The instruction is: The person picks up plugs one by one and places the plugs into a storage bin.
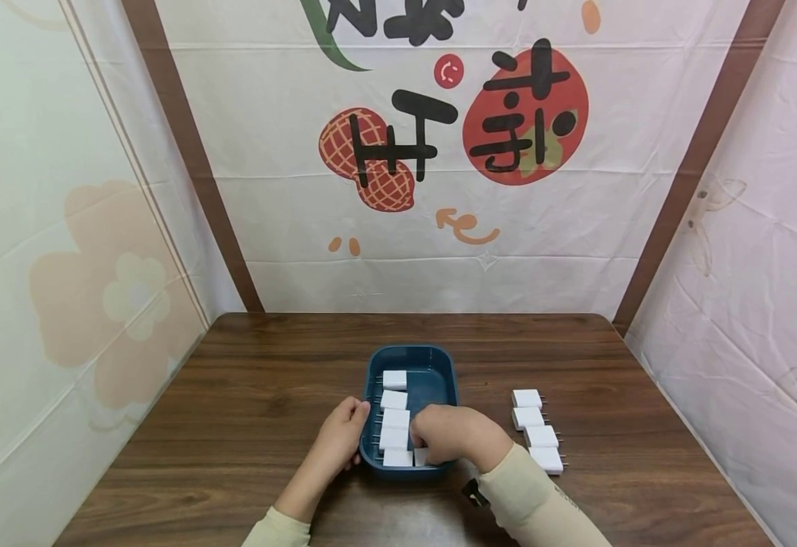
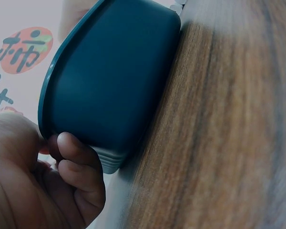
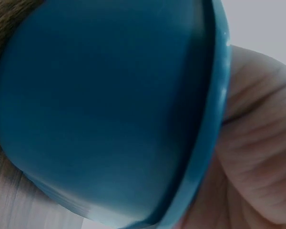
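Note:
A dark blue plastic tray (image 1: 408, 472) stands on the table, with a column of several white plug adapters (image 1: 396, 419) along its left side, prongs pointing left. My left hand (image 1: 341, 433) grips the tray's left rim, thumb on top and fingers curled underneath, as the left wrist view shows. Reaching over the right rim, my right hand (image 1: 458, 436) has its curled fingers down inside the tray. They pinch another white plug adapter (image 1: 422, 456) at the near end, beside the column's lowest one. In the right wrist view the tray wall hides the fingertips.
To the right of the tray, several more white plug adapters (image 1: 540, 436) lie in a slanting row on the wooden table (image 1: 268, 395), prongs pointing right. A printed white cloth (image 1: 289, 228) hangs behind the table, and similar cloths flank both sides.

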`<act>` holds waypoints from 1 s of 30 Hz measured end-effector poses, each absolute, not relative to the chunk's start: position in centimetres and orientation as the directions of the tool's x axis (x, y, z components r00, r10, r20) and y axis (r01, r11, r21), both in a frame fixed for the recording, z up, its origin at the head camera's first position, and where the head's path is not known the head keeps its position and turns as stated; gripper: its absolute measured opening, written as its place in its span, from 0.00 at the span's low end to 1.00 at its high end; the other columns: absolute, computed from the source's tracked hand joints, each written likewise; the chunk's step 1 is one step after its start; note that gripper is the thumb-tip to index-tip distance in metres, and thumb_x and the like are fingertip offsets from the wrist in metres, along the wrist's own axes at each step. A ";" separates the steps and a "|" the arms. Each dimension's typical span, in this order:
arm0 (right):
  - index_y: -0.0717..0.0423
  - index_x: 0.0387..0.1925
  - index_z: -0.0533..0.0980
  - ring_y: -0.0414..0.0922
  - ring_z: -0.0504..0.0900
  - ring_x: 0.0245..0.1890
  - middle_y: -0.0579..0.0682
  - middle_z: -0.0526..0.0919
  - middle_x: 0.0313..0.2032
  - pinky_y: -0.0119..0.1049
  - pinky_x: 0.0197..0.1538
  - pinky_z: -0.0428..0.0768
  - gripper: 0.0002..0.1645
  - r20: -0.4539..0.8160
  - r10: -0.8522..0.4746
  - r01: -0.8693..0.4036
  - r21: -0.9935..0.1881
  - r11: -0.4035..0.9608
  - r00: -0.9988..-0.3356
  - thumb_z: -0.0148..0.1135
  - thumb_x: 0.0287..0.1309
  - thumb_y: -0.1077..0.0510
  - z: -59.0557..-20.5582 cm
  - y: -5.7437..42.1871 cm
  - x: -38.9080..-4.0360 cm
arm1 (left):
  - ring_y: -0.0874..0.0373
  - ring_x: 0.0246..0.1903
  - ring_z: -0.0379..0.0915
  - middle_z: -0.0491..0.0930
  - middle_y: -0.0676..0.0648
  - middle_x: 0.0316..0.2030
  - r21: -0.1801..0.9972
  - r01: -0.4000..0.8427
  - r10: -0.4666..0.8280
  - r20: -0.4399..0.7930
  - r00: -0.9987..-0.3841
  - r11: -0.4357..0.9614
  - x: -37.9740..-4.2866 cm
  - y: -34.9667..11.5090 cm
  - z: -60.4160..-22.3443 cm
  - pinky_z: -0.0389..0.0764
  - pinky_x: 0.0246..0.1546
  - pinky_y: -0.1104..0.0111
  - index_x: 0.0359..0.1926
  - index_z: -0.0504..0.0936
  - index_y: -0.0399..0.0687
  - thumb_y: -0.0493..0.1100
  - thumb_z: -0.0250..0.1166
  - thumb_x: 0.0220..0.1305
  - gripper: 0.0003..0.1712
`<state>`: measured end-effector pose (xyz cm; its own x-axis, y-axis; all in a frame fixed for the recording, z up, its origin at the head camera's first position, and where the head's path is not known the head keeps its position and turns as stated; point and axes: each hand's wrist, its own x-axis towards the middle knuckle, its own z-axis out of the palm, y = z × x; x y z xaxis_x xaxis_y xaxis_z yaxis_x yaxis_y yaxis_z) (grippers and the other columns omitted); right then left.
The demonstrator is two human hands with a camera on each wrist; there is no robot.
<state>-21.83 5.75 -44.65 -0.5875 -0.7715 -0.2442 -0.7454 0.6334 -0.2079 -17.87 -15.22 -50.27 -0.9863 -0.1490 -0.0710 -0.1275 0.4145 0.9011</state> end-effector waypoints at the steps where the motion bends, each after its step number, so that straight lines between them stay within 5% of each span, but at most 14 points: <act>1: 0.46 0.17 0.76 0.36 0.61 0.17 0.38 0.67 0.15 0.29 0.21 0.61 0.18 -0.244 -0.773 -0.746 -0.208 0.632 -0.586 0.72 0.53 0.66 -44.6 5.7 -21.8 | 0.56 0.10 0.68 0.71 0.45 0.17 0.902 -0.128 -0.149 -0.071 -0.986 0.413 -17.9 -15.2 -50.3 0.67 0.07 0.68 0.46 0.75 0.40 0.53 0.50 0.81 0.19; 11: 0.46 0.15 0.72 0.36 0.57 0.16 0.38 0.62 0.14 0.29 0.21 0.59 0.21 -0.244 -0.776 -0.751 -0.206 0.628 -0.582 0.71 0.54 0.66 -44.5 5.8 -21.8 | 0.55 0.10 0.68 0.71 0.45 0.17 0.901 -0.131 -0.148 -0.075 -0.986 0.413 -18.0 -15.4 -50.4 0.68 0.08 0.68 0.46 0.75 0.41 0.53 0.50 0.81 0.19; 30: 0.45 0.20 0.80 0.35 0.64 0.18 0.37 0.73 0.16 0.27 0.22 0.65 0.14 -0.240 -0.782 -0.758 -0.203 0.620 -0.575 0.73 0.58 0.62 -44.3 5.8 -21.8 | 0.54 0.11 0.69 0.72 0.45 0.18 0.899 -0.150 -0.151 -0.096 -0.984 0.411 -18.1 -15.4 -50.5 0.69 0.09 0.68 0.47 0.75 0.41 0.53 0.49 0.81 0.19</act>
